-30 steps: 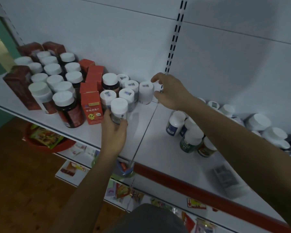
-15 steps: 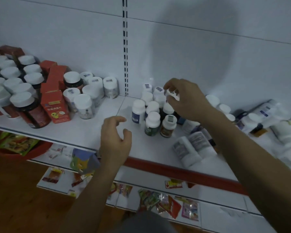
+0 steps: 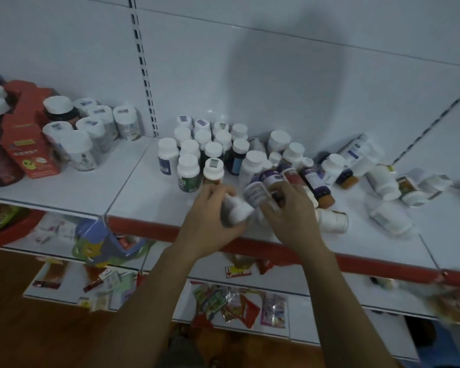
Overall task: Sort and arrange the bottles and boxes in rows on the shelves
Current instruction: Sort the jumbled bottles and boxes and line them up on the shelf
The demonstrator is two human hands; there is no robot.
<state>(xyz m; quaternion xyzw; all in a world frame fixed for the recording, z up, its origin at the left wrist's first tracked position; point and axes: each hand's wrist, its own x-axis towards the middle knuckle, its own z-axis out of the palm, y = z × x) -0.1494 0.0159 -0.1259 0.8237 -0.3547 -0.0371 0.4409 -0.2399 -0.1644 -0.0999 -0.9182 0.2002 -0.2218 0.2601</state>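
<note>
1. The left hand (image 3: 210, 221) is curled round a white bottle (image 3: 235, 212) that lies on its side, just over the front part of the shelf (image 3: 133, 192).
2. The right hand (image 3: 290, 216), close beside the left hand, has its thumb and fingers curled round a tilted bottle (image 3: 255, 193) with a pale label. Blur hides how firm the grip is.
3. Just beyond the left hand, small upright bottles (image 3: 187, 168) with white caps stand in short rows.
4. Beyond and to the right of the right hand, toppled bottles (image 3: 380, 181) lie in a loose heap, several touching one another.
5. Well to the left of the left hand stand a red box (image 3: 24, 144) and the wider jars (image 3: 77, 150), also in rows.
6. Below both forearms, a lower shelf (image 3: 300, 304) carries coloured packets (image 3: 231, 306).
</note>
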